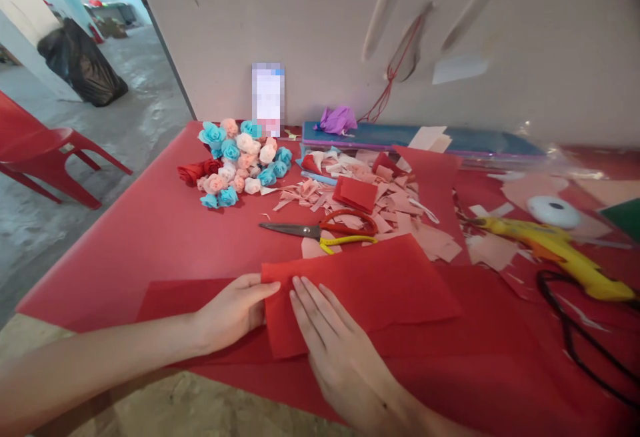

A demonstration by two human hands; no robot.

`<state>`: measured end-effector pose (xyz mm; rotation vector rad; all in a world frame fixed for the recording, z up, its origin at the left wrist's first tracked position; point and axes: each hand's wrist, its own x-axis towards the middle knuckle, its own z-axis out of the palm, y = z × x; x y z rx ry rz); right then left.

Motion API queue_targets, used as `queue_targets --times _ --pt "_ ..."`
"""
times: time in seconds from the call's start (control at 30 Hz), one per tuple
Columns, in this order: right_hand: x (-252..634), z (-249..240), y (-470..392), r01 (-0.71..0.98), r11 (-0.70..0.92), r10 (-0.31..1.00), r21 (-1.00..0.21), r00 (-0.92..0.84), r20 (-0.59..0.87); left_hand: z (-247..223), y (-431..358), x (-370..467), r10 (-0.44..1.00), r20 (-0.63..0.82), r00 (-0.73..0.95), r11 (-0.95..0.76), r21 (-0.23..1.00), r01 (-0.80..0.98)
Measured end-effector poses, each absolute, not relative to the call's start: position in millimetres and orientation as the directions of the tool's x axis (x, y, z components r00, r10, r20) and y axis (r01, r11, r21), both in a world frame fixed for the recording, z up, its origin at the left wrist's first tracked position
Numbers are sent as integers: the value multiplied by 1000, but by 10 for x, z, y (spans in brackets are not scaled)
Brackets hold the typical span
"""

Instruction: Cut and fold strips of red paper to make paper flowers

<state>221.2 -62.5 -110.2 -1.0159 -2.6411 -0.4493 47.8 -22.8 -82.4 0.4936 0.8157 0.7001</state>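
Note:
A folded sheet of bright red paper (380, 283), crepe-like in look, lies in front of me on a larger dark red sheet (495, 320). My left hand (230, 310) pinches the folded paper's left edge, thumb on top and the other fingers partly hidden beneath. Flat across its left part rests my right hand (345, 350), fingers stretched out and held together. Just beyond the paper is a pair of scissors (300, 229) with red and yellow handles, blades pointing left. A small stack of red paper pieces (355, 194) sits behind the scissors.
Paper roses (245, 163) in blue, peach, white and red cluster at the back left, before a propped phone (269, 97). Pink paper scraps (400, 207) spread mid-table. To the right lie a yellow glue gun (555, 250), its black cord (567, 337) and a white oval object (553, 211).

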Motion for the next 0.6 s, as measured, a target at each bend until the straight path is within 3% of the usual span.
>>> queue_targets --times 0.37,0.6 --pt "2171 -1088 -628 694 701 591 161 -693 413 -857 -238 467 743 -466 480 657 644 -392" --pt "2405 -754 -491 715 692 671 -98 -587 454 -867 -254 473 756 -499 423 651 638 -412"
